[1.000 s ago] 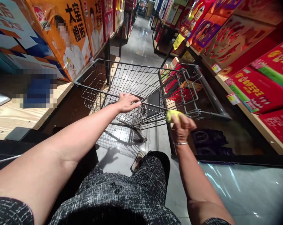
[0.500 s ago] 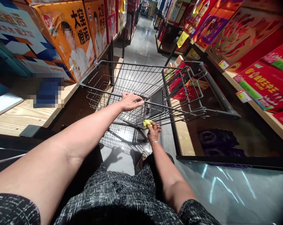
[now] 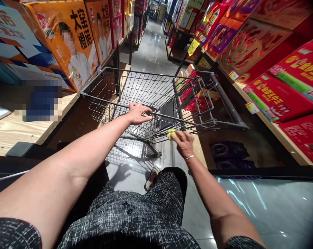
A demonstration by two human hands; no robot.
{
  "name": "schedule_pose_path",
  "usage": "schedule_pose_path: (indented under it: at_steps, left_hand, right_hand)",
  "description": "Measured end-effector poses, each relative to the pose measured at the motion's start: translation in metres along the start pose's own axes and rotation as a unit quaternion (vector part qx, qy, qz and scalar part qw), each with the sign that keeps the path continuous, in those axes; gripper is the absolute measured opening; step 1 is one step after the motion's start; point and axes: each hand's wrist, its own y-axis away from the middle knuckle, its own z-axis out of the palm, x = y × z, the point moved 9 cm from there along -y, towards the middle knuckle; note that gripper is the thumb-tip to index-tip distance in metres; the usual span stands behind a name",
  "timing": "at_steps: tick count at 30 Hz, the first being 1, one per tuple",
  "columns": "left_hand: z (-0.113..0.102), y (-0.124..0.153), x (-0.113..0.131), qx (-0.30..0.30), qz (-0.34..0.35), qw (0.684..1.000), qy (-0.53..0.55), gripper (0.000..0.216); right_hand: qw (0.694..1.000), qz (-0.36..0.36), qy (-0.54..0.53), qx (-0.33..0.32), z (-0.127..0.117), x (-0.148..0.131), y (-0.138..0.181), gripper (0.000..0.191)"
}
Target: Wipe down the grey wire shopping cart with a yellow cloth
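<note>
A dark wire shopping cart [image 3: 148,79] stands sideways in front of me, its handle pointing to the right. My left hand [image 3: 140,114] grips the near top rail of the basket, thumb along the bar and the other fingers over it. Pinched in my right hand [image 3: 184,142] is a small crumpled yellow cloth [image 3: 172,134], held just below the near side of the basket. The cloth is close to the wires; whether it touches them I cannot tell.
On the left, a wooden shelf [image 3: 48,126] holds orange drink cartons [image 3: 65,45] and a blurred dark blue item [image 3: 42,103]. Red gift boxes [image 3: 273,93] line the right shelf. A grey-floored aisle [image 3: 155,41] runs ahead beyond the cart.
My right hand has moved to the right with the yellow cloth, along the cart's near side. My left hand stays on the rail. The whole view has shifted slightly.
</note>
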Motion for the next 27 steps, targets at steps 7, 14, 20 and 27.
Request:
schedule_pose_path:
  at_steps: [7,14,20,27]
  left_hand:
    - [0.001,0.001,0.002,0.011,-0.006,1.0,-0.007,0.04]
    - [0.004,-0.002,0.011,0.022,0.001,1.0,0.0,0.04]
    - [0.007,-0.006,0.02,0.03,-0.003,1.0,0.007,0.036]
    - [0.013,-0.024,0.019,0.017,0.022,0.999,-0.026,0.041]
  right_hand:
    - [0.94,0.154,0.11,0.285,-0.18,0.079,0.017,0.033]
    - [0.98,0.171,0.04,0.092,-0.198,0.098,-0.019,0.055]
    - [0.975,0.212,0.061,-0.021,-0.2,0.125,-0.029,0.052]
    - [0.968,0.232,0.097,0.011,-0.199,0.128,-0.017,0.05]
